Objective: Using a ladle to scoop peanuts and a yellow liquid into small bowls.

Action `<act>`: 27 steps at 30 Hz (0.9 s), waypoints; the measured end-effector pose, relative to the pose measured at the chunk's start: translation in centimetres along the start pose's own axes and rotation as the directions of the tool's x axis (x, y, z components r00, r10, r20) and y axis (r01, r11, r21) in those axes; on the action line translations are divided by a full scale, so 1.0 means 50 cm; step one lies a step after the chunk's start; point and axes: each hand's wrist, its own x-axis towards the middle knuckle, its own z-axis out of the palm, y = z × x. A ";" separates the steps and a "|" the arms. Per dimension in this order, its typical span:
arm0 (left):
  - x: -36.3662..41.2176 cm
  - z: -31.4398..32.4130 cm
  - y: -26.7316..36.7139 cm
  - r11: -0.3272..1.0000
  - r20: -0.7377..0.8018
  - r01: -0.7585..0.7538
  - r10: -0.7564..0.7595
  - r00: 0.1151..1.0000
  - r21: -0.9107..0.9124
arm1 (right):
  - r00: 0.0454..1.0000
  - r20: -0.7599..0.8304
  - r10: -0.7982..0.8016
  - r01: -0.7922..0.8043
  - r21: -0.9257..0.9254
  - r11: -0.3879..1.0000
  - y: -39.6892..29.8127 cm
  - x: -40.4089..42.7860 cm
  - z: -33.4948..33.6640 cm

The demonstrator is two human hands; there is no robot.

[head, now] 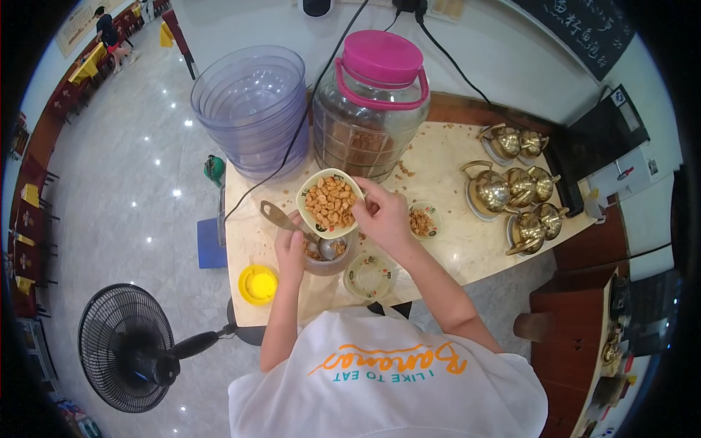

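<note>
My right hand [381, 213] grips the rim of a small bowl of peanuts [330, 202], held up over a round jar [327, 266]. My left hand [289, 249] is at the jar's left side, with a metal spoon [278, 215] against its fingers; the spoon's head rests among peanuts inside the jar. Whether the fingers close on the spoon or the jar is hard to tell. An empty patterned bowl [368, 276] sits right of the jar. Another bowl [434, 220], holding some peanuts, is beyond my right wrist. A yellow lid [258, 284] lies at the left.
A pink-lidded large jar [372, 117] and a clear bluish bucket [249, 109] stand at the back, a black cable crossing before them. Brass teapots [489, 191] stand at the right. Loose peanuts lie on the table [465, 257]. A black fan [128, 347] is at the left.
</note>
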 end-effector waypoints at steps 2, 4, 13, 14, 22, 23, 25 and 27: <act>-0.001 -0.001 -0.002 1.000 0.000 0.010 -0.010 1.000 0.003 | 1.000 -0.008 0.000 0.000 -0.006 1.000 -0.004 0.002 0.003; -0.002 -0.003 -0.006 1.000 -0.003 0.021 -0.021 1.000 0.007 | 1.000 -0.012 -0.001 0.001 -0.011 1.000 -0.006 0.003 0.008; 0.000 -0.002 -0.009 1.000 0.013 0.006 -0.005 1.000 -0.002 | 0.994 -0.082 -0.067 0.061 -0.076 0.995 -0.013 0.005 0.014; 0.000 -0.002 -0.006 1.000 0.012 0.005 -0.005 1.000 0.004 | 0.994 -0.081 -0.075 0.068 -0.087 0.994 -0.014 0.005 0.014; -0.005 -0.005 -0.009 1.000 -0.011 0.011 -0.010 1.000 0.027 | 0.978 -0.088 -0.191 0.170 -0.199 0.965 -0.021 0.001 0.013; -0.004 -0.004 -0.009 1.000 -0.007 0.012 -0.011 1.000 0.021 | 0.961 -0.092 -0.261 0.232 -0.242 0.942 -0.022 0.000 0.011; 0.000 -0.002 -0.005 1.000 -0.004 0.015 -0.015 1.000 0.013 | 0.940 -0.090 -0.328 0.291 -0.286 0.913 -0.026 -0.002 0.007; 0.003 -0.002 0.002 0.999 0.024 -0.041 0.040 0.999 0.031 | 0.891 -0.058 -0.451 0.402 -0.362 0.841 -0.033 -0.004 0.003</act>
